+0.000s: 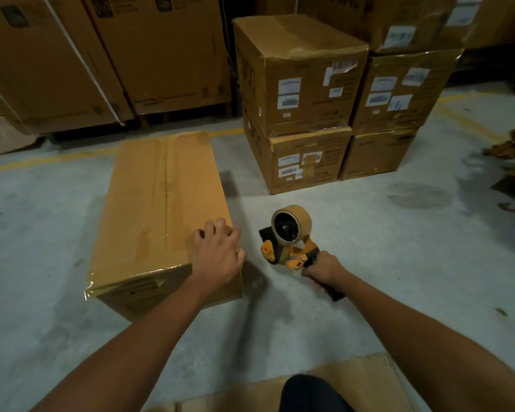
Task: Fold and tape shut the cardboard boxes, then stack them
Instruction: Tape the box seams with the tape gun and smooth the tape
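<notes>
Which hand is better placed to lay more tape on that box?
Right, most likely. The right hand grips the tape gun by its handle, just beside the box. The left hand holds the box's near corner with no tool, so it suits steadying.

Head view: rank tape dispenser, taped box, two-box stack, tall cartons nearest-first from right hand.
1. tape dispenser, gripped by right hand
2. taped box, left, under left hand
3. two-box stack, ahead
4. tall cartons, far back-left
</notes>
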Demonstrator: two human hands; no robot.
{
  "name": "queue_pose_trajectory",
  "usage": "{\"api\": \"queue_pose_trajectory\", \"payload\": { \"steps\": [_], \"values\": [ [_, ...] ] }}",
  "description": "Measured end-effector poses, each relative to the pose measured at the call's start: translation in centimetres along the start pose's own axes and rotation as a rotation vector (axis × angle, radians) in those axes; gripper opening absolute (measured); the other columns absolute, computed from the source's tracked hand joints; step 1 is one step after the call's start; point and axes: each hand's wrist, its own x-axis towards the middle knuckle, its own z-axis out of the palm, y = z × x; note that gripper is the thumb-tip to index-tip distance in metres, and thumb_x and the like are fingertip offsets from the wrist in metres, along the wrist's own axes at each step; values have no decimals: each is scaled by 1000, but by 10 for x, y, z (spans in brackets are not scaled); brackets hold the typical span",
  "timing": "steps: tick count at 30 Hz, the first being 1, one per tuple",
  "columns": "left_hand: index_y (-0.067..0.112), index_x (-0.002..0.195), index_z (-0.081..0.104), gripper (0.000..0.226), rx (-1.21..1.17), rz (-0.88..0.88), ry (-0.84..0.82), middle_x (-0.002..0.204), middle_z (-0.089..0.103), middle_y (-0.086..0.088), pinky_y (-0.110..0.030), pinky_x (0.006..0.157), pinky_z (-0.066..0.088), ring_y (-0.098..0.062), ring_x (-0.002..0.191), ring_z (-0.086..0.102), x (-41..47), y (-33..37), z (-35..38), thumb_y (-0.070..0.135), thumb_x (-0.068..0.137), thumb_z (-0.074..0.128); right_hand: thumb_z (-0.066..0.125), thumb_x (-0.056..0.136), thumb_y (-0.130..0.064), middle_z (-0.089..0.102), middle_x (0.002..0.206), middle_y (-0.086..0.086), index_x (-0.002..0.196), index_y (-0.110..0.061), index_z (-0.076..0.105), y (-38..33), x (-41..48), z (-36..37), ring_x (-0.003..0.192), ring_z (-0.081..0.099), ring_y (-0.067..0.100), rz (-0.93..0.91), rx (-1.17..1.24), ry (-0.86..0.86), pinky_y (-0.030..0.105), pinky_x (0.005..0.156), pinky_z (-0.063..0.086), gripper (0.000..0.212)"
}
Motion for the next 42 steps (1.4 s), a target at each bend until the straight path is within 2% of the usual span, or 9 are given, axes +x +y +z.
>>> {"api": "queue_pose_trajectory", "payload": {
  "steps": [4, 11, 18, 24, 27, 30, 35, 40, 42],
  "values": [
    [21, 103, 70, 26, 28, 54, 112, 114, 57, -17, -43, 80, 45, -35, 101, 52, -2, -1, 9, 39, 86, 62, 71, 84, 1, 65, 77, 16, 95, -4, 65, 3, 18, 49, 57, 65, 23, 114, 427, -50, 38, 53, 59, 14],
    [15, 107, 70, 43, 10, 132, 123, 130, 57, -23, -54, 100, 45, -43, 123, 52, 1, -6, 26, 36, 92, 35, 68, 82, 3, 59, 66, 21, 95, -2, 61, 25, 48, 108, 52, 60, 30, 340, 765, -108, 49, 64, 58, 16],
    [14, 142, 52, 58, 28, 71, 25, 137, 52, -19, -50, 103, 42, -40, 128, 47, 0, 0, 21, 38, 94, 32, 69, 83, -37, 65, 109, 19, 99, -12, 64, -4, 8, 99, 102, 63, 38, 380, 173, 381, 39, 82, 50, 30],
    [11, 157, 24, 69, -124, 96, -62, 156, 37, -11, -42, 119, 26, -29, 145, 31, -9, -14, 3, 48, 100, 37, 60, 92, -9, 69, 111, 11, 111, -5, 70, -122, -43, 89, 103, 64, 24, -371, 398, 629, 30, 91, 47, 22],
    [17, 160, 11, 74, -126, 164, -197, 166, 14, -4, -40, 124, 11, -21, 153, 10, -24, -66, -2, 59, 100, 20, 58, 94, -7, 68, 106, 8, 104, -8, 71, -175, -56, 101, 94, 63, 22, -674, 199, 564, 33, 84, 49, 17],
    [20, 159, 19, 85, -52, 149, -162, 165, 18, -4, -45, 122, 18, -24, 152, 17, -53, -133, 5, 71, 93, 5, 52, 97, -22, 65, 110, 5, 104, -15, 68, -187, -51, 134, 101, 60, 23, -914, -273, 466, 37, 86, 49, 19],
    [19, 153, 36, 79, -25, 175, -148, 157, 39, -9, -51, 108, 43, -29, 143, 39, -74, -187, 23, 70, 98, 11, 37, 95, -61, 62, 128, 2, 118, -21, 65, -168, -33, 139, 116, 58, 24, -1033, -670, 512, 35, 88, 49, 54],
    [27, 160, 10, 75, -36, 414, -164, 166, 7, -3, -40, 119, 18, -21, 152, 8, -72, -230, 18, 70, 99, 21, 39, 87, -75, 63, 119, 5, 110, -19, 65, -172, -35, 140, 107, 61, 27, -1043, -756, 571, 39, 83, 47, 65],
    [29, 159, 15, 76, -69, 390, -111, 166, 12, -3, -40, 119, 17, -20, 151, 11, -80, -242, 22, 72, 98, 23, 40, 74, -84, 59, 109, 6, 103, -19, 61, -188, -47, 146, 99, 56, 29, -930, -803, 571, 42, 78, 43, 75]
  ]
}}
